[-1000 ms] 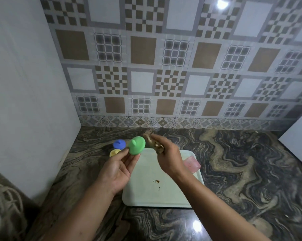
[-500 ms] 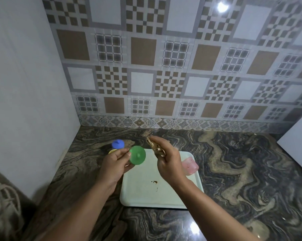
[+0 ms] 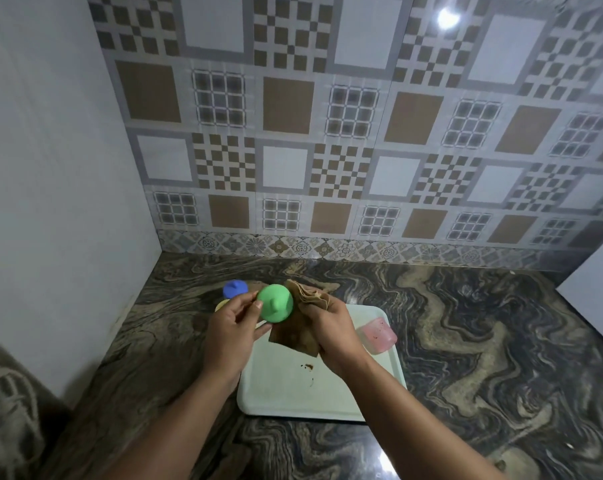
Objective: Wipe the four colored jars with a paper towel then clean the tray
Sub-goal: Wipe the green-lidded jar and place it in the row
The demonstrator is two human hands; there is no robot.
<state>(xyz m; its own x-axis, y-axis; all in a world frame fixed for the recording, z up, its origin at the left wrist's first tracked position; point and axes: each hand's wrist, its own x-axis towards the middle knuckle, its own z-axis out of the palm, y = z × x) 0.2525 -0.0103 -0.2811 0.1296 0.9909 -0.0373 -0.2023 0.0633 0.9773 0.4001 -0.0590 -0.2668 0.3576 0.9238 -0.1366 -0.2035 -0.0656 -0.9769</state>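
Left hand (image 3: 236, 327) grips one green jar (image 3: 275, 303); right hand (image 3: 331, 329) clutches one brown paper towel (image 3: 302, 323). Blue jar (image 3: 235, 289), yellow jar (image 3: 222, 305), pink jar (image 3: 377, 335), one tray (image 3: 293, 393), marble counter (image 3: 466, 341), tiled wall (image 3: 328, 133).

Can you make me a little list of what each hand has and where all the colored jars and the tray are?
left hand: holds green jar
right hand: holds brown paper towel beside the green jar
blue jar: on counter, left of tray
yellow jar: on counter, mostly hidden by left hand
pink jar: on tray's right edge
tray: brown spots in middle
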